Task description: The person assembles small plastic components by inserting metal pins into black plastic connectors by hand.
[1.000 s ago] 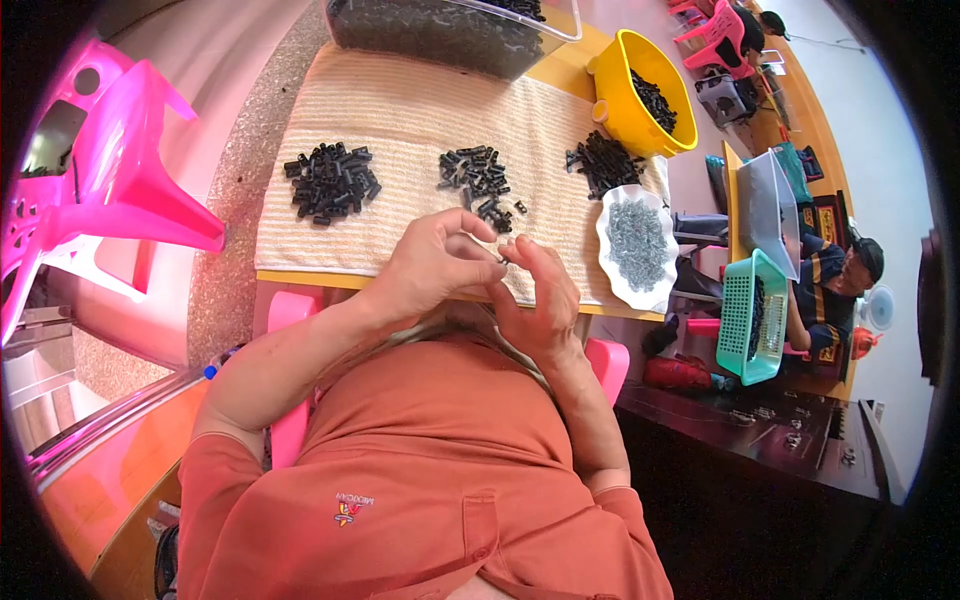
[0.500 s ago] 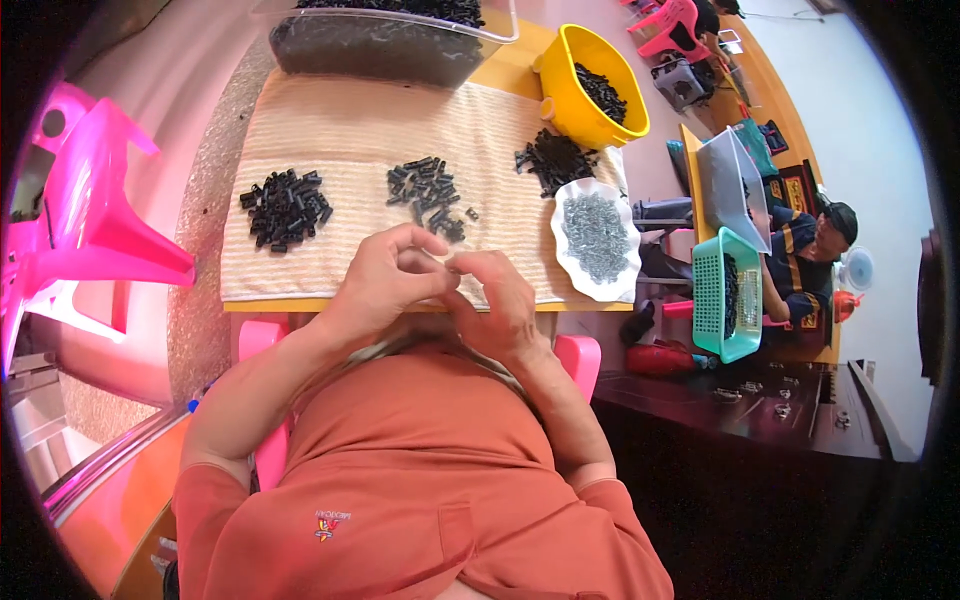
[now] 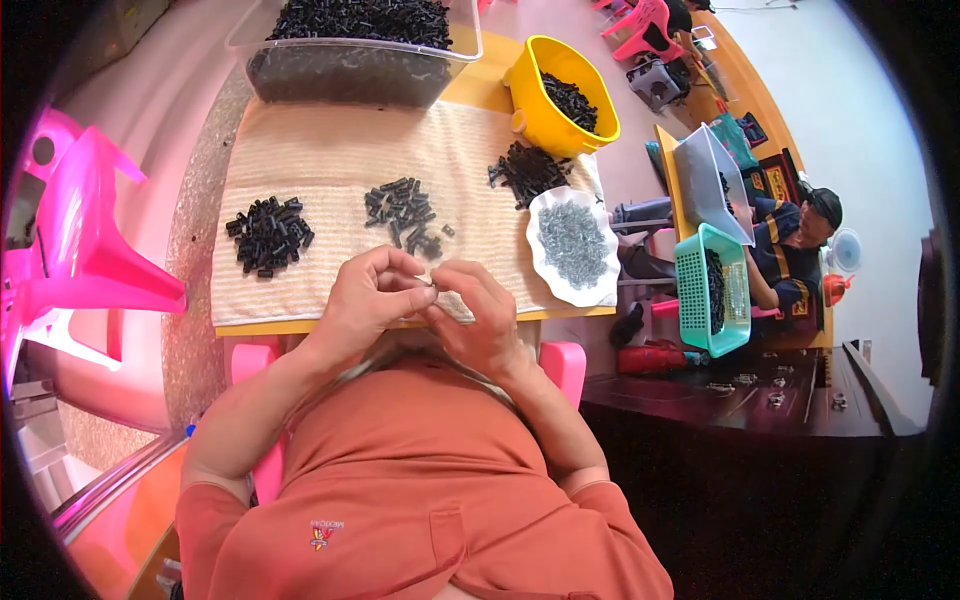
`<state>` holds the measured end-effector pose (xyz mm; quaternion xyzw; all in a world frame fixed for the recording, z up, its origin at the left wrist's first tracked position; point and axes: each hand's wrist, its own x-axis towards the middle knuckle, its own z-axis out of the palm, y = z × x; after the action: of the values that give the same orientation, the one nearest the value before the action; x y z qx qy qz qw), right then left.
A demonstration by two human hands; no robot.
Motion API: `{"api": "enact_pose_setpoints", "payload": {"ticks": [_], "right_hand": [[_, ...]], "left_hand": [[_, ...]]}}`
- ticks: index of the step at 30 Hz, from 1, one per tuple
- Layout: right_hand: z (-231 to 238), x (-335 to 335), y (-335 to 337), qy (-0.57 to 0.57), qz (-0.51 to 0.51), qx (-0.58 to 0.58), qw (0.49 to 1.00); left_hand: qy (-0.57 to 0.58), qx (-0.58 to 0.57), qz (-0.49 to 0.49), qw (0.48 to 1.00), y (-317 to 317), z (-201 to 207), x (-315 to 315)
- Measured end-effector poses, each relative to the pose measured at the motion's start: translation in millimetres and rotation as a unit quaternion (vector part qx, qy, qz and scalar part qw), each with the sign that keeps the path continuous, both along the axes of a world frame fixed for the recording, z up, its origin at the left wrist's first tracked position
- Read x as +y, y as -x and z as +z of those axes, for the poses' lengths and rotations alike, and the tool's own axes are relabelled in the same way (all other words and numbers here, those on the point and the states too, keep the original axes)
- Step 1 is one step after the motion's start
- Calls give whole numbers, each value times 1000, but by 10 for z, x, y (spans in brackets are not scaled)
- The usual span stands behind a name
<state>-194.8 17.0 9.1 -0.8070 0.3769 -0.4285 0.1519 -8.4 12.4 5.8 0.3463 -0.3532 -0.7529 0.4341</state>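
Close to the table's front edge, my left hand and my right hand meet with their fingertips pinched together. Between them shows a tiny dark piece, too small to name. Just beyond the fingers lies a loose pile of short black tubular parts on a striped cloth. Another black pile sits to its left. At the right, a white wavy-edged dish holds many small shiny metal pieces. Behind the dish is a third black heap.
A clear plastic bin full of black parts stands at the back, beside a yellow tub. Pink stools are at the left. Across the right side, a person sits by a green basket.
The view has shifted slightly, so the table things appear further left. My fingertips have come closer together, and a tiny dark piece now shows between them.
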Motion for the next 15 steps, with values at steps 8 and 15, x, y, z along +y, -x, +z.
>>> {"api": "enact_pose_setpoints", "payload": {"ticks": [8, 15], "right_hand": [[-19, 30, 11, -1, 14, 25, 1000], [53, 11, 2, 15, 23, 25, 999]], "left_hand": [[-5, 13, -3, 1000, -5, 40, 16], [5, 16, 1, 1000, 10, -11, 13]]}}
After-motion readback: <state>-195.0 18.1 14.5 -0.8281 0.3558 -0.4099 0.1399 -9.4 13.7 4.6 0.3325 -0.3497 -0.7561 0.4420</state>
